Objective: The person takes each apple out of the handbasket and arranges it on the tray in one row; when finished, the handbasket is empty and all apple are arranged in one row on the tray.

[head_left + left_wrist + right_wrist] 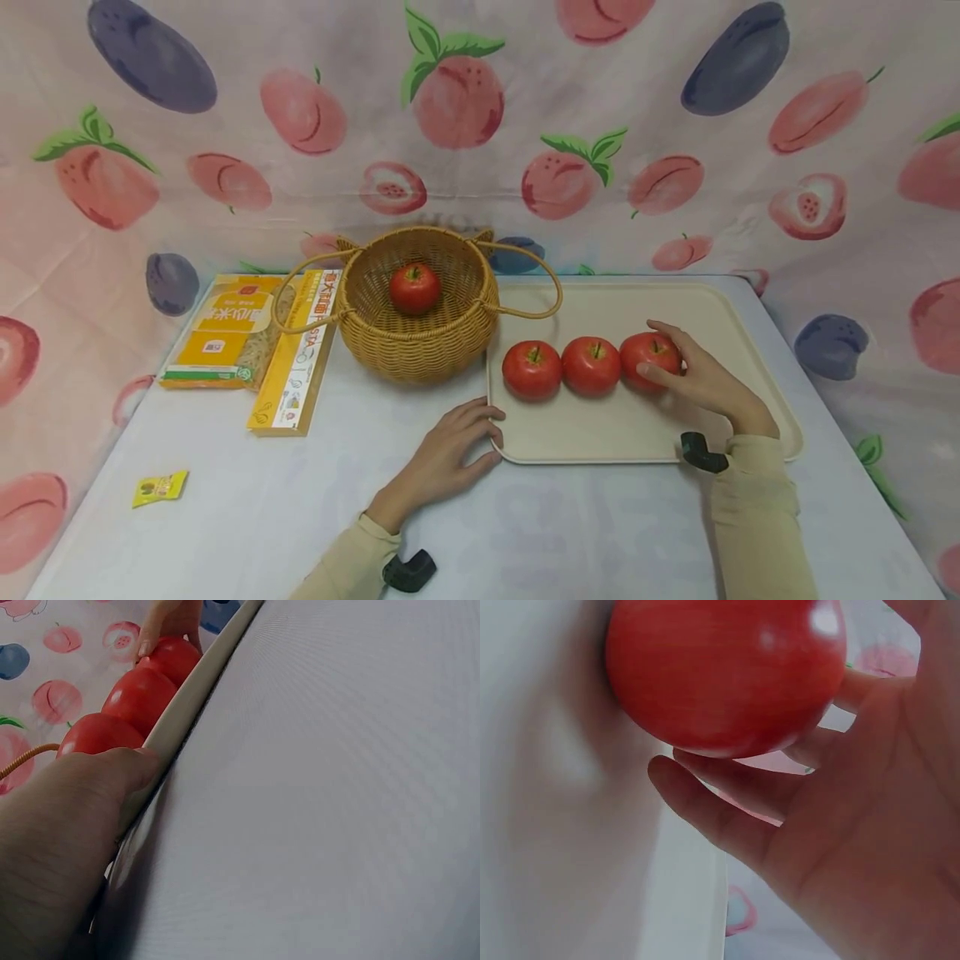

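Three red apples stand in a row on the beige tray point(600, 442): a left apple point(532, 371), a middle apple point(592, 367) and a right apple point(645, 360). My right hand point(705, 379) holds the right apple, thumb on its near side and fingers around its far side. In the right wrist view, this apple point(724, 675) sits against the palm side of the fingers, close over the tray. My left hand point(450, 450) rests with relaxed fingers at the tray's front left corner. Its thumb point(135, 766) lies along the rim in the left wrist view.
A wicker basket point(420, 354) with two loop handles holds another apple point(415, 288), left of the tray. Farther left lie a long pasta box point(296, 358) and a yellow food bag point(225, 333). A small yellow packet point(161, 488) lies near the front left. Fruit-print cloth point(465, 183) hangs behind.
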Demonstrator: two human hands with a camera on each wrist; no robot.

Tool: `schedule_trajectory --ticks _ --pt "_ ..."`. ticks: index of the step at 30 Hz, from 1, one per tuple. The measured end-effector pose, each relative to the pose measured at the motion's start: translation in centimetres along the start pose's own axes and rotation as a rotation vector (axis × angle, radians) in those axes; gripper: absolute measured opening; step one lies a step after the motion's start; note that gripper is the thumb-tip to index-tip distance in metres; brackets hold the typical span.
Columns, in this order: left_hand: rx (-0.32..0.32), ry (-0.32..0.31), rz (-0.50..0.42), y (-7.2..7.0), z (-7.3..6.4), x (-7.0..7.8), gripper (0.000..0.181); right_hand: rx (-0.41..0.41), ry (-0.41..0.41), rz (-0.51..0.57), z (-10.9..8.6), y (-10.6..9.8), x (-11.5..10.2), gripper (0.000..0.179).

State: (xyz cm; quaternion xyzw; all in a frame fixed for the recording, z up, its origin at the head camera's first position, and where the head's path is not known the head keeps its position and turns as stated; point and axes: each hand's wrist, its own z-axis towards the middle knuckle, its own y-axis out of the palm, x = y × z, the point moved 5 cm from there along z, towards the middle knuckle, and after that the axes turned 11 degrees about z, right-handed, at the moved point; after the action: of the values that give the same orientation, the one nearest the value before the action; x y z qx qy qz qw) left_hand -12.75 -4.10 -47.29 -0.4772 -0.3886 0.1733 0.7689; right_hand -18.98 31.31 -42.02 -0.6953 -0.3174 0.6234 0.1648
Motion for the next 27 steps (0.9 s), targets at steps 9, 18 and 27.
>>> schedule_trajectory --ticks 9,18,27 --pt "0.013 -0.005 0.005 0.1 -0.1 0.0 0.008 0.146 -0.198 0.066 0.1 -0.6 -1.6 0.058" --pt "0.018 0.004 -0.011 0.0 0.0 0.0 0.009 0.291 -0.482 0.079 0.6 0.0 -4.9 0.036" --pt "0.024 0.01 -0.003 0.0 0.1 0.1 0.009 0.224 -0.57 0.084 2.0 2.5 -9.0 0.032"
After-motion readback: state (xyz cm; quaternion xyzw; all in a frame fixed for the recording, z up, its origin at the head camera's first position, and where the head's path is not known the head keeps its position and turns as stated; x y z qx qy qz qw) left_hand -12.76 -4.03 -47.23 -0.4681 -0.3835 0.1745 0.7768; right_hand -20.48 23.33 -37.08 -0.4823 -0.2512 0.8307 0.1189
